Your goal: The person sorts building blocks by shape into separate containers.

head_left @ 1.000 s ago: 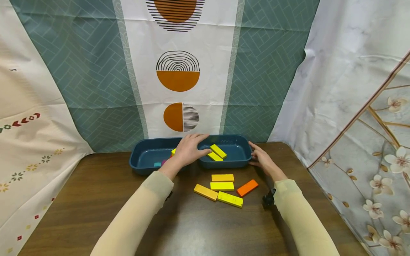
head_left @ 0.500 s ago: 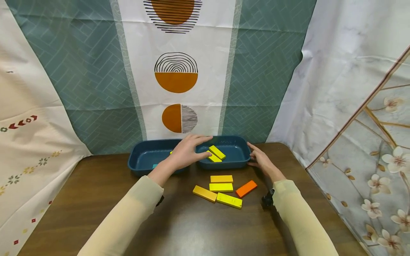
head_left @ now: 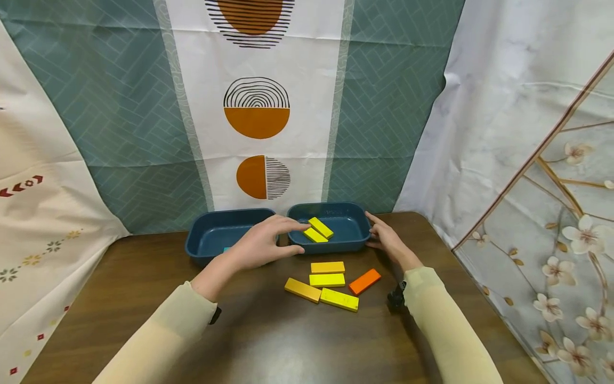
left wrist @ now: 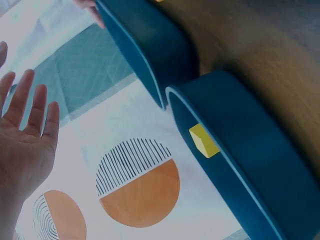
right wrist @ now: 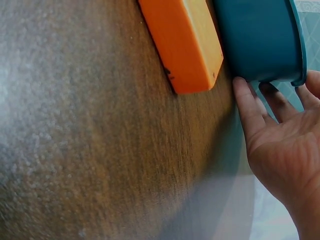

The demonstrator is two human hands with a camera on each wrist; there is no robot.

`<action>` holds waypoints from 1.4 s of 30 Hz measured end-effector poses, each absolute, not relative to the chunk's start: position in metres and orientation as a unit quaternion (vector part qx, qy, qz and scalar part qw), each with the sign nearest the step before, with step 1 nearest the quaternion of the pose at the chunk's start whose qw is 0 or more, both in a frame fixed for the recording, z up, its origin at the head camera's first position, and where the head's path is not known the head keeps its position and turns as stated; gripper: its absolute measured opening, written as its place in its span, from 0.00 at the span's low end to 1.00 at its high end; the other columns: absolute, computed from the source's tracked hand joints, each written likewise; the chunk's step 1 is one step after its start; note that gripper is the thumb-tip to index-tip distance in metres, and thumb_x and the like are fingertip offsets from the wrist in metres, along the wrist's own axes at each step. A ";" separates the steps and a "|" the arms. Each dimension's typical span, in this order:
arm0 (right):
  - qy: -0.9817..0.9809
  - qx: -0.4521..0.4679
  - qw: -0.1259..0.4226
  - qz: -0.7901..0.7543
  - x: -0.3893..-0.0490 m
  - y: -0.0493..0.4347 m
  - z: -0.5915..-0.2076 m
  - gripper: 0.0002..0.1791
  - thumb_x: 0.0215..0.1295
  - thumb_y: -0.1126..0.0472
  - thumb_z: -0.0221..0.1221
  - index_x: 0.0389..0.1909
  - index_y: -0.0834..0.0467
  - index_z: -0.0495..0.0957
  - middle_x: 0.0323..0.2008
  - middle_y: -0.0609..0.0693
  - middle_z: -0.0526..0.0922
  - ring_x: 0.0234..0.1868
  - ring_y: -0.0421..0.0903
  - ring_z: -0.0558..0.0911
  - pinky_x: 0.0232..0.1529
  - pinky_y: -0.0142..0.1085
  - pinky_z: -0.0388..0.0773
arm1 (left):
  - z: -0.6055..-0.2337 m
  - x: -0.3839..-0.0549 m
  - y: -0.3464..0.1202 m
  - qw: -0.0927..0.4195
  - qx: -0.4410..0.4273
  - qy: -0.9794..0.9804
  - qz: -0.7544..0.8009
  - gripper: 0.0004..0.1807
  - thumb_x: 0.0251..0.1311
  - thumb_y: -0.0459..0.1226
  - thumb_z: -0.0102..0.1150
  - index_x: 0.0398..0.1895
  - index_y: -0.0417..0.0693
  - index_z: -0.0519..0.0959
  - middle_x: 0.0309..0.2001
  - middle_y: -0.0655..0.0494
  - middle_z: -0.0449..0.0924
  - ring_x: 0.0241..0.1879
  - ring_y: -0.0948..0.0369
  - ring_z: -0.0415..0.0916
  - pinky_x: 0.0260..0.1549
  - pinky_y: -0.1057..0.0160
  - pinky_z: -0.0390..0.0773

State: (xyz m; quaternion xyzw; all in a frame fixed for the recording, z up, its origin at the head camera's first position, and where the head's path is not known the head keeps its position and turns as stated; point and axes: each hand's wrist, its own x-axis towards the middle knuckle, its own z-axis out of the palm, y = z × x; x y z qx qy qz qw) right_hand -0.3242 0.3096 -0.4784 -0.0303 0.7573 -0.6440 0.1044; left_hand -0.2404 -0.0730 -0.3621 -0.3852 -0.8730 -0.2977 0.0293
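Observation:
My left hand (head_left: 261,242) hovers over the right part of the left blue tray (head_left: 206,237), its fingers and thumb spread and nothing between them. In the left wrist view a yellow block (left wrist: 204,141) lies inside that tray; a teal piece (head_left: 226,249) peeks out beside my wrist in the head view. My right hand (head_left: 389,242) touches the right end of the right blue tray (head_left: 352,230) with extended fingers; the right wrist view shows fingertips (right wrist: 241,86) against its wall. Two yellow blocks, one (head_left: 320,227) behind the other (head_left: 315,235), lie in the right tray.
On the wooden table (head_left: 144,298), in front of the right tray, lie an amber block (head_left: 328,268), a yellow block (head_left: 327,280), a second amber block (head_left: 302,289), another yellow block (head_left: 339,299) and an orange block (head_left: 364,281). Patterned cloth (head_left: 316,106) hangs behind the trays.
My left hand has drawn back to the left and toward me, away from the right tray. My right hand keeps its place at the tray's end. The head view has shifted slightly.

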 end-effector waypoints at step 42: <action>0.776 -0.032 0.094 -0.623 -0.328 0.309 -0.484 0.38 0.72 0.64 0.36 0.84 0.47 0.46 0.82 0.54 0.39 0.70 0.63 0.62 0.69 0.59 0.66 | -0.450 -0.228 -0.100 -0.117 -0.355 -0.888 -0.269 0.28 0.62 0.51 0.71 0.64 0.56 0.82 0.56 0.63 0.80 0.53 0.61 0.73 0.52 0.56 0.79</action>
